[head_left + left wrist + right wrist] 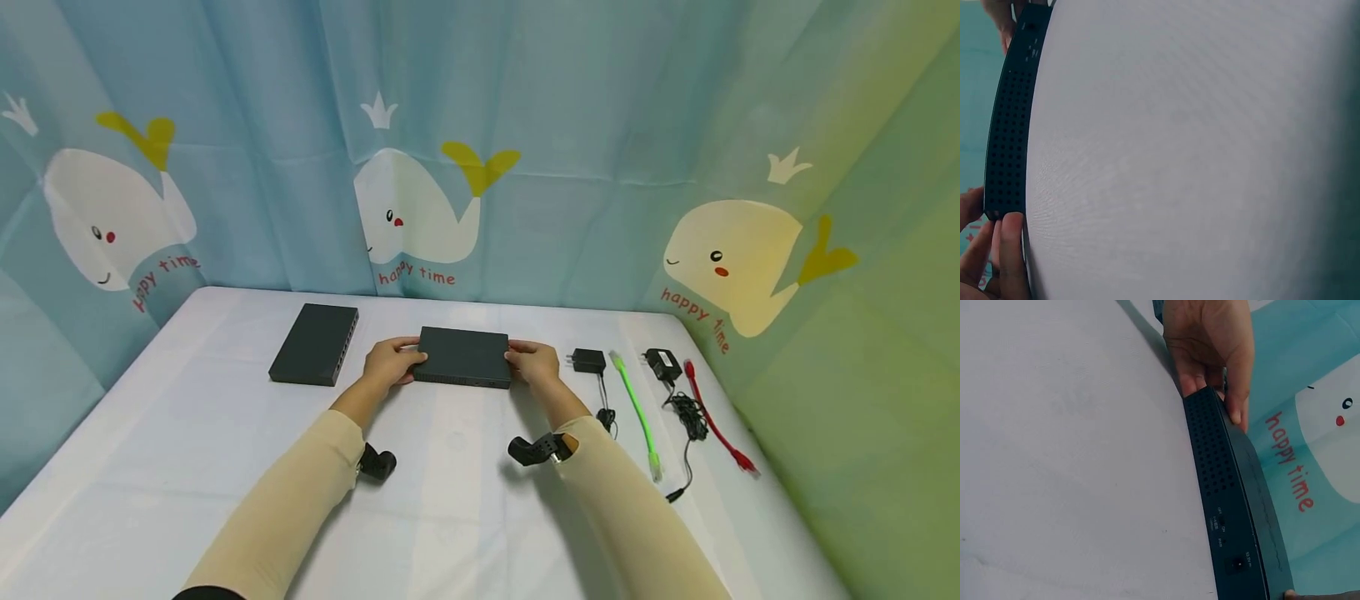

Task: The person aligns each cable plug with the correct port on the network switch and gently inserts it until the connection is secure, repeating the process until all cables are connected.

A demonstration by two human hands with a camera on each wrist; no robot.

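Observation:
Both hands grip a flat black network switch (pixel 463 357) by its two short ends, low over the white table. My left hand (pixel 390 362) holds the left end, thumb on top and fingers round the side. The right end is in my right hand (pixel 534 362), thumb likewise on top. The long side facing me has vent holes, seen in the left wrist view on the switch (pixel 1009 137). In the right wrist view the same side of the switch (pixel 1235 506) shows a small ON/OFF slider and a round power socket, with my left hand (pixel 1210 344) beyond.
A second black network switch (pixel 315 343) lies left, its row of ports facing right. Right of my hands lie a black power adapter (pixel 588 361), a green network cable (pixel 637 412), another adapter (pixel 663 365) with bundled cord, and a red network cable (pixel 716 421). A whale-print curtain (pixel 570 242) hangs behind.

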